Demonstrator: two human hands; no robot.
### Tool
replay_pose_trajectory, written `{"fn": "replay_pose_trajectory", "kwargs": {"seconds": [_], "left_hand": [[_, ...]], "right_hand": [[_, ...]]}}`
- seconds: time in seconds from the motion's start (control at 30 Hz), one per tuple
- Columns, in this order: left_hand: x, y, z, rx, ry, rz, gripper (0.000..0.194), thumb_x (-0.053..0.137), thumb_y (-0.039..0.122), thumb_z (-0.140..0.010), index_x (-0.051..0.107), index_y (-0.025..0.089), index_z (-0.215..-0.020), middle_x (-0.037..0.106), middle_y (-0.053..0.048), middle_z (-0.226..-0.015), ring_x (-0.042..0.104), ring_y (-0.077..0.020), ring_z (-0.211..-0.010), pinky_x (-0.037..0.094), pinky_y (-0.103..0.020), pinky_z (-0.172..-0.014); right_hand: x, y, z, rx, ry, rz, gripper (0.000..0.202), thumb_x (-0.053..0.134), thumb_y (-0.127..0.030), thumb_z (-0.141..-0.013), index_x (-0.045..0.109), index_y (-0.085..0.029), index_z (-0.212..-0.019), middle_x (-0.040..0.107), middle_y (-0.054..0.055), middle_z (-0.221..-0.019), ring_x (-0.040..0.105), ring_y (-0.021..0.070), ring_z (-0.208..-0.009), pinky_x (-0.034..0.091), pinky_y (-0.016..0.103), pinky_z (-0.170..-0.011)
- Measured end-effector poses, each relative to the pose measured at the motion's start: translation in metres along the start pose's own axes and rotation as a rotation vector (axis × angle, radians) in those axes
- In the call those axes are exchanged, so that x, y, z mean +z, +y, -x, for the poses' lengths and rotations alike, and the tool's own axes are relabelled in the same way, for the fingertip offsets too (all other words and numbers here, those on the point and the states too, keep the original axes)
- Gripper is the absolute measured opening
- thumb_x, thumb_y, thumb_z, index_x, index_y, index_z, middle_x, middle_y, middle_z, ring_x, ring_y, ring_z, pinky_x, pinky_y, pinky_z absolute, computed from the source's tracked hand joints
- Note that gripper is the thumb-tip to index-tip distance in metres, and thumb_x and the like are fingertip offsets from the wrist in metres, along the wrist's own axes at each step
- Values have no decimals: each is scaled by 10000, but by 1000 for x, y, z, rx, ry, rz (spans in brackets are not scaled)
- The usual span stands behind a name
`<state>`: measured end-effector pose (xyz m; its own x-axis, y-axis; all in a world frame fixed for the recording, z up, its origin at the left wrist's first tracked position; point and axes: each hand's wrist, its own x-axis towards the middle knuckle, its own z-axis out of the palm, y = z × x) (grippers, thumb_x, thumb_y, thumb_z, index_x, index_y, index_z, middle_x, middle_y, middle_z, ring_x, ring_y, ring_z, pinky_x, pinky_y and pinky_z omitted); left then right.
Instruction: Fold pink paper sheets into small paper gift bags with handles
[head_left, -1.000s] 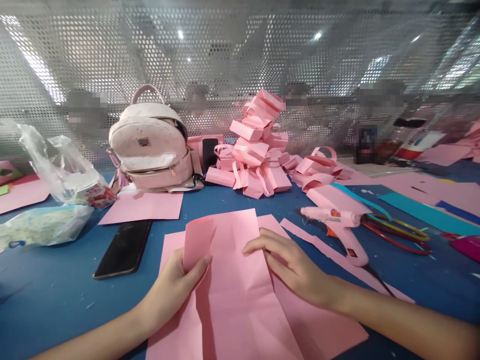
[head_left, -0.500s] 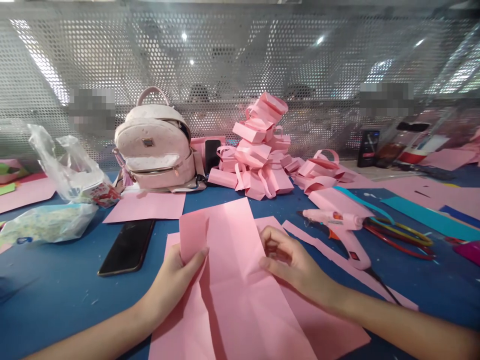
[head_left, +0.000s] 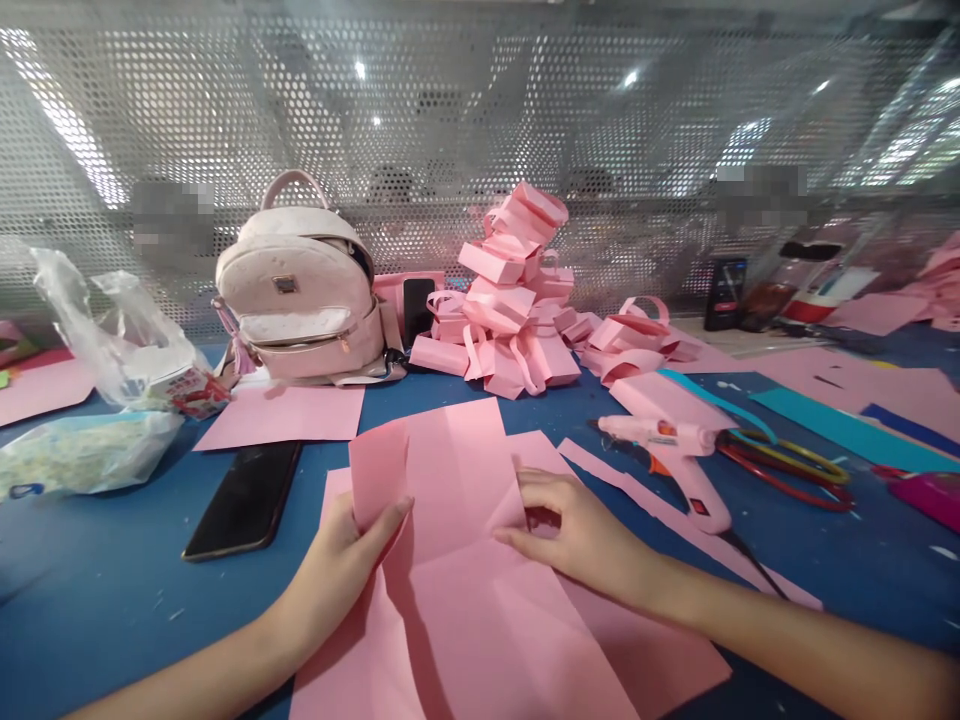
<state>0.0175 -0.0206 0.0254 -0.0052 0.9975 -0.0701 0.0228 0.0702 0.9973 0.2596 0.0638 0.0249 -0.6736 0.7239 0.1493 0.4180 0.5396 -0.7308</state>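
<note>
A creased sheet of pink paper (head_left: 465,590) is held up in front of me, its left side folded inward as a flap. My left hand (head_left: 356,545) is closed on that flap, with the thumb on the near face and the fingers hidden behind. At the sheet's right edge, my right hand (head_left: 574,525) pinches the paper between thumb and fingers, where a small corner bends inward. Under the held sheet lies more pink paper (head_left: 675,665) on the blue table (head_left: 135,620).
A pink glue gun (head_left: 675,450) lies to the right, beside scissors (head_left: 795,470) and a pink paper strip (head_left: 600,465). A black phone (head_left: 244,500) rests left. Behind are a backpack (head_left: 296,300), a heap of pink paper baskets (head_left: 510,310) and a perforated metal screen (head_left: 480,110).
My right hand has moved slightly left and pushes the sheet's right edge inward, bending a small corner. My left hand keeps its hold on the flap. The view has shifted slightly right.
</note>
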Motion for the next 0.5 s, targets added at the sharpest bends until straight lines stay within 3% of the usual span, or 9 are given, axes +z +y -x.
{"fn": "replay_pose_trajectory", "kwargs": {"seconds": [0.17,0.37,0.5], "left_hand": [[-2,-4,2,-33,-47,-28,386,599,504,-929,721,156,-1040,760,-60,-925,712,-242,-832,581,-292,-710],[-8,-6,5,65,-54,-178,318,599,483,-931,713,194,-998,748,-29,-924,683,-199,-859,559,-233,-751],[-10,-8,7,61,-74,-222,333,597,491,-922,736,191,-964,768,-57,-928,692,-232,-878,571,-265,-758]], "right_hand": [[-1,-5,-1,11,-82,-173,61,724,-181,-790,772,-209,-814,700,69,-1071,649,249,-1049,538,312,-852],[0,-11,0,115,-138,-272,190,686,-221,-809,779,-218,-974,727,65,-971,676,259,-1038,572,320,-839],[-3,-14,2,55,-99,-226,166,698,-238,-790,748,-240,-948,698,48,-984,671,237,-961,563,333,-836]]}}
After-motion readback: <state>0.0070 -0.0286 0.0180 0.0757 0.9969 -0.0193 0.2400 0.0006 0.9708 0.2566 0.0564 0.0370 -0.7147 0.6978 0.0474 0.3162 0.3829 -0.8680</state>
